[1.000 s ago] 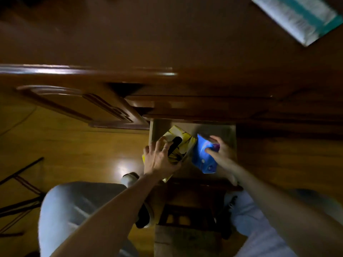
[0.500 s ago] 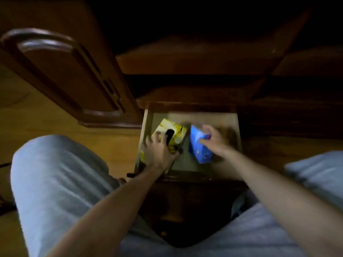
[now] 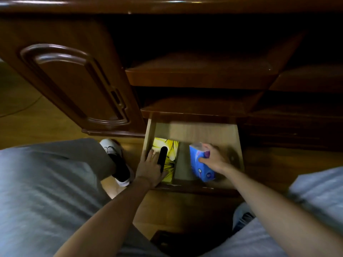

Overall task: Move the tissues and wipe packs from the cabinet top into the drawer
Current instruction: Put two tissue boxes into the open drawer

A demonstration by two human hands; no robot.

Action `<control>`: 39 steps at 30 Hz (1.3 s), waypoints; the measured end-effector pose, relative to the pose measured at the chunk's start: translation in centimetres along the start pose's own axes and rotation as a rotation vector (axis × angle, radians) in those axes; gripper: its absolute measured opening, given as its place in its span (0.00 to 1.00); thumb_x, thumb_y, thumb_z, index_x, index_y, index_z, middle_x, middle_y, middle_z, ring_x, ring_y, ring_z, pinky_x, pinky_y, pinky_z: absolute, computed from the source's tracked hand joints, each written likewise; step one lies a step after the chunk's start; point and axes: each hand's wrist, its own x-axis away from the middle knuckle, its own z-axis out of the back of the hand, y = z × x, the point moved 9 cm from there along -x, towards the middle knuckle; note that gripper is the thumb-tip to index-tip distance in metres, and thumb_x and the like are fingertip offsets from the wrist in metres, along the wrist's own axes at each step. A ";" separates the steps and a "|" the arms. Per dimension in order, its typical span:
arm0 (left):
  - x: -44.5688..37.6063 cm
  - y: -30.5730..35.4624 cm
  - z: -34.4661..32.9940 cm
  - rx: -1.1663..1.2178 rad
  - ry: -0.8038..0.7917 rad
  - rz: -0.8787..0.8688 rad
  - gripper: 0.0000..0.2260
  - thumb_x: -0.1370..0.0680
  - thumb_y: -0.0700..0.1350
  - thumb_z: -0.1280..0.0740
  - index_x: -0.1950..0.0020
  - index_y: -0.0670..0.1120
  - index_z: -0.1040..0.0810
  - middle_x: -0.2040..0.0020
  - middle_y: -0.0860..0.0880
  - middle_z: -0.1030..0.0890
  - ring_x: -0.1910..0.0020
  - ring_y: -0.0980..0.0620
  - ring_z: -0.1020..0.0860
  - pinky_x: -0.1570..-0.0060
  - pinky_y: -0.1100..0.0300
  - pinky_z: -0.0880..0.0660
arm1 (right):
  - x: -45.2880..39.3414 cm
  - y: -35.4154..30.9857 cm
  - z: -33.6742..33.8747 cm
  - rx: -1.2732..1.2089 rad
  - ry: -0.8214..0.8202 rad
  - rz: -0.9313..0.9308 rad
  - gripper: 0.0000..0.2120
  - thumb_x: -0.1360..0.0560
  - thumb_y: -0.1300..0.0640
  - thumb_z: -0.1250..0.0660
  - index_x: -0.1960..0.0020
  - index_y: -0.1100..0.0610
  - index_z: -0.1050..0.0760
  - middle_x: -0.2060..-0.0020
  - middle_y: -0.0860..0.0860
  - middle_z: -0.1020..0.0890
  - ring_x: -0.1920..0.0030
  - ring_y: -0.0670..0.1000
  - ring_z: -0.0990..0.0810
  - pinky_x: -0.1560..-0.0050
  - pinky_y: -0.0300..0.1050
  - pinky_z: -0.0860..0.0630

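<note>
Both hands are down in the open drawer (image 3: 193,132) at the bottom of the wooden cabinet (image 3: 194,78). The left hand (image 3: 149,166) lies flat on top of the yellow tissue box (image 3: 171,154), fingers straight and spread, pressing down rather than grabbing — the box sits flat in the left part of the drawer, right against the left wall, with its dark oval slot (image 3: 162,158) showing just beside the fingers. The right hand (image 3: 213,159) has its fingers and thumb curled round the blue pack (image 3: 201,167), holding it by its upper right side; the pack has purple print on it and stands tilted in the right half of the drawer, its lower end close to the front edge. Whether it's actually touching the drawer floor I can't tell, it's a bit blurry there. There's a strip of bare pale drawer bottom between the yellow box and the blue pack, so the two are apart. The cabinet door (image 3: 74,84) hangs open on the left, and above the drawer you can see two dark shelves. The person is crouched close — grey trousers (image 3: 46,191) fill the lower left and right, and a black and white shoe (image 3: 117,160) sits on the wooden floor (image 3: 27,115) just left of the drawer.
</note>
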 end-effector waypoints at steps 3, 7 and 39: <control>-0.1 0.1 -0.3 -0.036 -0.036 -0.071 0.29 0.20 0.66 0.52 0.43 0.53 0.15 0.24 0.48 0.31 0.21 0.39 0.45 0.26 0.34 0.58 | 0.9 -0.1 0.5 0.196 0.039 -0.011 0.31 0.24 0.51 0.31 0.25 0.38 0.38 0.37 0.49 0.24 0.43 0.53 0.21 0.47 0.50 0.22; 0.1 0.4 -0.9 0.011 -0.087 -0.088 0.28 0.18 0.62 0.51 0.48 0.51 0.15 0.36 0.45 0.19 0.23 0.39 0.41 0.25 0.35 0.60 | 0.9 -0.2 2.4 0.406 0.128 -0.062 0.29 0.26 0.49 0.32 0.27 0.37 0.33 0.34 0.56 0.28 0.34 0.57 0.27 0.37 0.48 0.28; -0.5 -1.3 -1.8 0.503 0.456 0.022 0.16 0.21 0.51 0.36 0.36 0.49 0.18 0.32 0.44 0.22 0.30 0.43 0.27 0.28 0.39 0.38 | -14.1 -5.0 -9.9 -0.210 0.032 -0.147 0.19 0.21 0.52 0.33 0.32 0.56 0.24 0.36 0.55 0.20 0.40 0.57 0.21 0.37 0.50 0.25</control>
